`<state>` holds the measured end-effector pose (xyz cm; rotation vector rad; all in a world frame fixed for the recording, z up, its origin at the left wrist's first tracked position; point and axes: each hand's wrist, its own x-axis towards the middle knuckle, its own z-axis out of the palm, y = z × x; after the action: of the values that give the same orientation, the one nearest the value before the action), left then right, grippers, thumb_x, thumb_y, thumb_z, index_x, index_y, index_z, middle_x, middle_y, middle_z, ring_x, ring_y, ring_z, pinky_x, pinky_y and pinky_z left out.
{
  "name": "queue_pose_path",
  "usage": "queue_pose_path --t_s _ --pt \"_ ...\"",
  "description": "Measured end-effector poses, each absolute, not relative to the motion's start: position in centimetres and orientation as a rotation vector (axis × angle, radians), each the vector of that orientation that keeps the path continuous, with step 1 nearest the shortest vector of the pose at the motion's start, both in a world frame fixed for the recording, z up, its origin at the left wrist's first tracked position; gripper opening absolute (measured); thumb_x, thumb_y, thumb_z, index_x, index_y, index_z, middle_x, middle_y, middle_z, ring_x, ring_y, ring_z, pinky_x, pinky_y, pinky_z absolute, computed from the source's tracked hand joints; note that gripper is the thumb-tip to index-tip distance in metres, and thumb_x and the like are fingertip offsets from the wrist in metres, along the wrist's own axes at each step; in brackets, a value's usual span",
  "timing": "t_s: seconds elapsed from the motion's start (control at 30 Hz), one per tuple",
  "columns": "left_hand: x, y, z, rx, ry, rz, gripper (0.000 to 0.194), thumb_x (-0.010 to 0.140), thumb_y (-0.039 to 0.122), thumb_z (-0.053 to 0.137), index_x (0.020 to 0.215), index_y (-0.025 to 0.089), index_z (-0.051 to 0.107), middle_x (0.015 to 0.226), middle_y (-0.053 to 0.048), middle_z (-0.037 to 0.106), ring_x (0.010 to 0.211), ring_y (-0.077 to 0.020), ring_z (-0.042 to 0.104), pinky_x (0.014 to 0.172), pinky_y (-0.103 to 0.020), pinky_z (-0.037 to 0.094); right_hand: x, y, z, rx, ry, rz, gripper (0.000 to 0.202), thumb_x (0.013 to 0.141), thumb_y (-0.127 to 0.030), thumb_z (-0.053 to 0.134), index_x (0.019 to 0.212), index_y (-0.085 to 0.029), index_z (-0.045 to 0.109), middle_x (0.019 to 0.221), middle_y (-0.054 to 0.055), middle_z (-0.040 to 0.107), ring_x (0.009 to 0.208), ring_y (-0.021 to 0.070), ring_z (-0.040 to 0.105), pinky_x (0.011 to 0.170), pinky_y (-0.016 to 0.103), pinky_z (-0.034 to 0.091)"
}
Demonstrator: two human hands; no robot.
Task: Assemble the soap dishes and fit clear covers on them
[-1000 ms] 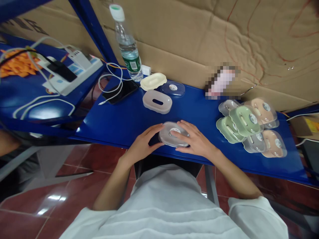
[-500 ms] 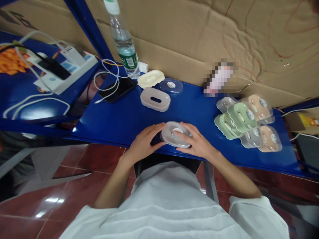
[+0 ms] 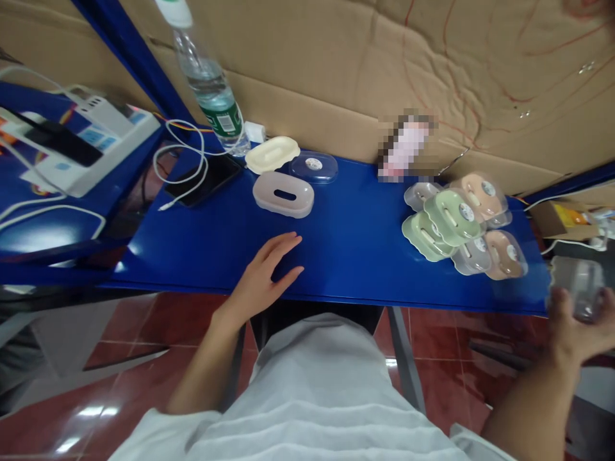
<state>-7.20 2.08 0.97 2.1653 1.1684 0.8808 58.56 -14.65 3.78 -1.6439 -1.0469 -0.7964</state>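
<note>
My left hand (image 3: 271, 272) is over the front of the blue table, fingers apart, holding nothing. Far to the right, past the table's end, my right hand (image 3: 579, 330) grips a greyish soap box (image 3: 576, 285) with a clear lid; hand and box are somewhat blurred. Ahead of my left hand lie a pale pinkish soap box body (image 3: 283, 194) with a slot in its middle, a cream tray (image 3: 272, 154) and a clear lid (image 3: 314, 168) with a round sticker. Several lidded soap boxes (image 3: 454, 218) in green, grey and peach are piled at the table's right.
A water bottle (image 3: 214, 96) stands at the back left, near a dark phone (image 3: 204, 179) and a looped white cable (image 3: 156, 157). A power strip (image 3: 91, 150) sits farther left. An open carton (image 3: 560, 221) is beyond the right end. Cardboard (image 3: 312, 64) lines the back.
My right hand has carried the lidded soap box from the table's front middle to the far right. My left hand has let go of it and stayed behind. The view has shifted slightly.
</note>
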Motion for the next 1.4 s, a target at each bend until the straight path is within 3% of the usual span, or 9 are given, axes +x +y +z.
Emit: queue_pose_path --t_s 0.13,0.27,0.4,0.6,0.73,0.9,1.07,1.2,1.4 --pt "-7.7 4.7 1.2 2.391 1.324 0.964 0.051 0.106 0.035 0.061 0.157 0.029 0.054 0.162 -0.013 0.054 0.153 -0.0336 0.051 0.127 -0.057 0.045 63.7 -12.6 0.0 -2.144 -0.868 -0.798 0.096 0.051 -0.092 0.081 0.108 -0.015 0.085 0.102 0.034 0.076 0.109 0.0602 0.073 0.092 0.074 0.051" --pt "-8.1 7.5 1.2 2.468 1.532 0.869 0.061 0.105 0.035 0.059 0.164 0.023 0.046 0.171 -0.019 0.044 0.162 -0.0427 0.036 0.13 -0.072 0.03 65.6 -10.4 -1.0 -2.172 -1.206 -0.64 0.114 0.062 -0.11 0.051 0.118 -0.015 0.083 0.117 0.035 0.071 0.124 0.0556 0.07 0.093 0.071 0.054" --pt "-7.4 7.7 1.1 2.542 1.597 0.752 0.053 0.107 0.032 0.055 0.159 0.025 0.053 0.156 -0.017 0.061 0.15 -0.0412 0.051 0.13 -0.077 0.021 63.5 -8.7 1.1 -2.01 -1.279 -0.742 0.131 0.079 -0.105 0.012 0.139 -0.008 0.075 0.123 0.043 0.069 0.13 0.0575 0.066 0.097 0.078 0.047" --pt "-6.6 4.9 0.6 2.668 1.331 0.833 0.042 0.105 0.028 0.062 0.147 0.03 0.064 0.125 -0.011 0.074 0.123 -0.03 0.068 0.127 -0.062 0.037 43.4 -5.3 5.6 -1.411 -1.477 -0.883 0.052 0.104 -0.055 0.049 0.142 -0.029 0.074 0.116 0.027 0.079 0.113 0.0419 0.076 0.09 0.063 0.056" --pt "-7.3 4.4 0.4 2.611 1.306 0.906 0.04 0.103 0.034 0.068 0.143 0.029 0.066 0.145 -0.014 0.065 0.136 -0.0324 0.062 0.124 -0.059 0.042 27.9 2.3 5.5 -1.212 -2.45 -0.208 0.047 0.108 -0.026 0.052 0.154 -0.028 0.062 0.144 0.012 0.073 0.131 0.032 0.07 0.111 0.053 0.055" --pt "-7.7 4.8 0.1 2.533 1.458 0.867 0.027 0.103 0.038 0.068 0.128 0.027 0.073 0.147 -0.014 0.065 0.134 -0.0353 0.061 0.115 -0.057 0.049 18.0 16.0 3.8 -1.209 -2.513 0.054 0.055 0.107 -0.009 0.037 0.158 -0.019 0.055 0.169 0.014 0.05 0.157 0.0318 0.045 0.124 0.058 0.04" --pt "-7.6 4.6 0.0 2.47 1.711 0.948 0.026 0.101 0.043 0.071 0.12 0.026 0.076 0.134 -0.015 0.069 0.126 -0.0359 0.062 0.105 -0.054 0.053 12.7 25.0 3.6 -1.093 -2.67 0.108 0.05 0.106 -0.009 0.05 0.155 -0.017 0.057 0.168 0.015 0.051 0.161 0.0293 0.04 0.134 0.059 0.021" --pt "-7.7 4.3 -0.1 2.445 1.761 0.943 0.028 0.102 0.045 0.07 0.121 0.026 0.077 0.126 -0.015 0.071 0.117 -0.034 0.064 0.097 -0.05 0.054 11.4 25.5 4.4 -1.048 -2.72 0.114 0.033 0.112 -0.019 0.049 0.135 -0.018 0.073 0.138 0.013 0.074 0.134 0.0288 0.063 0.125 0.056 0.031" --pt "-7.9 4.3 0.0 2.441 1.698 0.923 0.028 0.103 0.046 0.069 0.12 0.025 0.079 0.125 -0.014 0.073 0.114 -0.0335 0.065 0.094 -0.049 0.054 15.5 16.5 6.3 -1.005 -2.504 0.088 0.034 0.115 -0.03 0.046 0.131 -0.02 0.074 0.125 0.013 0.073 0.121 0.0291 0.066 0.107 0.048 0.048"
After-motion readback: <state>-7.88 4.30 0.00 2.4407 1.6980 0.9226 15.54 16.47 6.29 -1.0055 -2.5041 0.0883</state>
